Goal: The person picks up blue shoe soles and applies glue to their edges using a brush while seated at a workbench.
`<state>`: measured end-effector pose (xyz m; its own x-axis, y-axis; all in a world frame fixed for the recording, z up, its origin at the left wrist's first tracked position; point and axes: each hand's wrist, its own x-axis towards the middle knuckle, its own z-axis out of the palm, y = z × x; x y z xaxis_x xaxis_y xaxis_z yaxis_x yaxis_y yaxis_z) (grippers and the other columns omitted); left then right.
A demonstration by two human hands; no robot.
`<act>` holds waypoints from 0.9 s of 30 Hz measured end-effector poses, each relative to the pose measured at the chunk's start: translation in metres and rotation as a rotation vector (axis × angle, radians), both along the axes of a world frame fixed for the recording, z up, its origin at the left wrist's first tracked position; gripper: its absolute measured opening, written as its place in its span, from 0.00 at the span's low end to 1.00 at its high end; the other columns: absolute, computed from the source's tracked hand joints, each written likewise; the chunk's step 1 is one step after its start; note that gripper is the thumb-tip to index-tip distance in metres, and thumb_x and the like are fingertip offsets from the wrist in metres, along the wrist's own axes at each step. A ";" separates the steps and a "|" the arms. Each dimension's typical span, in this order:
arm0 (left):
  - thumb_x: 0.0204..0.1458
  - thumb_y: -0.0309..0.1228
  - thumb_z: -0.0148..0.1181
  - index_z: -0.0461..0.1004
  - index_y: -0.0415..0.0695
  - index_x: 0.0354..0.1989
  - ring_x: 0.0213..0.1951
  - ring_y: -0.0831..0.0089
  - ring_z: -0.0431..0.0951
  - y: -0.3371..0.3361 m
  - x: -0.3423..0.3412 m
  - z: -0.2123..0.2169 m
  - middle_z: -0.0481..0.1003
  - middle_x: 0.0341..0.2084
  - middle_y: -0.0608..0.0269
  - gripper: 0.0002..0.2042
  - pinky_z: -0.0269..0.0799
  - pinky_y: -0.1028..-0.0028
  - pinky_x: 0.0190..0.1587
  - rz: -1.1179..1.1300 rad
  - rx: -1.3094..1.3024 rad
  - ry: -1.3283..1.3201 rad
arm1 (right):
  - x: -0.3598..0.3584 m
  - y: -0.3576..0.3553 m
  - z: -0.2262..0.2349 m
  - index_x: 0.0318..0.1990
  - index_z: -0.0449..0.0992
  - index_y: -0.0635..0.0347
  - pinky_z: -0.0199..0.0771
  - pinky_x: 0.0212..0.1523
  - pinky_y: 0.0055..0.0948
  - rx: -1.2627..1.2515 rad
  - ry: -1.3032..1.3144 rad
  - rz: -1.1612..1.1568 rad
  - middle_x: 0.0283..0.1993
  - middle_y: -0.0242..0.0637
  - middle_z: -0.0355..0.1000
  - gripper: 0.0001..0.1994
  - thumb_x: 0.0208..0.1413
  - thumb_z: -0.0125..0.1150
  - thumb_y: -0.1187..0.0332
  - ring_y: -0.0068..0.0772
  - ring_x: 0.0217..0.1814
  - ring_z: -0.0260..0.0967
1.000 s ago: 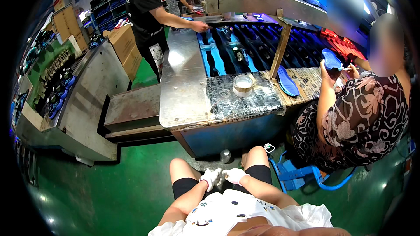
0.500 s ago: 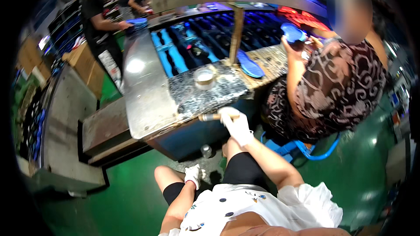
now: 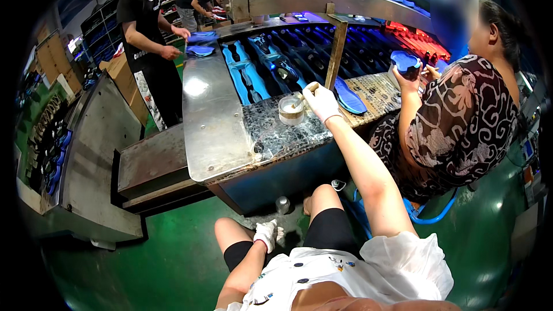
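A brush (image 3: pixel 304 93) is gripped by the gloved right hand (image 3: pixel 321 102), its tip dipped in the small pot (image 3: pixel 291 110). The gloved left hand (image 3: pixel 266 234) is rested loosely curled on the left knee, nothing held.

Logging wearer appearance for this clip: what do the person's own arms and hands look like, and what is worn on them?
Both hands wear snug white fabric gloves ending at the wrist: left hand, right hand. The forearms are bare, with no watch or bands visible. A loose white short sleeve covers the right upper arm; the white top has small dark buttons and printed marks.

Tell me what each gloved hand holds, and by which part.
Right hand grips a brush by its handle end, its tip in the small cup. Left hand holds nothing.
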<state>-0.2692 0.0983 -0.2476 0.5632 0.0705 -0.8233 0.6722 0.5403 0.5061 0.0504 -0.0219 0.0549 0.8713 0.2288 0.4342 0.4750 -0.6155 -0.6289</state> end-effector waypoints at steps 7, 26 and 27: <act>0.60 0.41 0.49 0.70 0.45 0.36 0.22 0.67 0.74 0.000 0.001 0.007 0.75 0.23 0.58 0.12 0.69 0.71 0.22 -0.024 -0.001 0.058 | 0.005 0.014 -0.004 0.36 0.75 0.65 0.71 0.45 0.43 -0.110 -0.038 0.003 0.37 0.55 0.74 0.19 0.54 0.49 0.55 0.55 0.43 0.72; 0.60 0.41 0.48 0.72 0.43 0.39 0.23 0.68 0.74 -0.004 0.004 0.015 0.75 0.25 0.59 0.14 0.71 0.69 0.25 -0.058 0.158 0.044 | -0.047 -0.001 0.009 0.36 0.76 0.56 0.71 0.42 0.35 0.135 -0.126 0.180 0.34 0.42 0.74 0.10 0.53 0.57 0.61 0.45 0.39 0.73; 0.59 0.40 0.51 0.73 0.42 0.39 0.23 0.70 0.75 0.004 0.001 -0.012 0.76 0.23 0.60 0.14 0.72 0.70 0.27 -0.114 0.394 -0.199 | -0.052 0.001 0.010 0.36 0.76 0.56 0.71 0.42 0.35 0.149 -0.140 0.193 0.34 0.42 0.75 0.10 0.53 0.57 0.61 0.44 0.39 0.73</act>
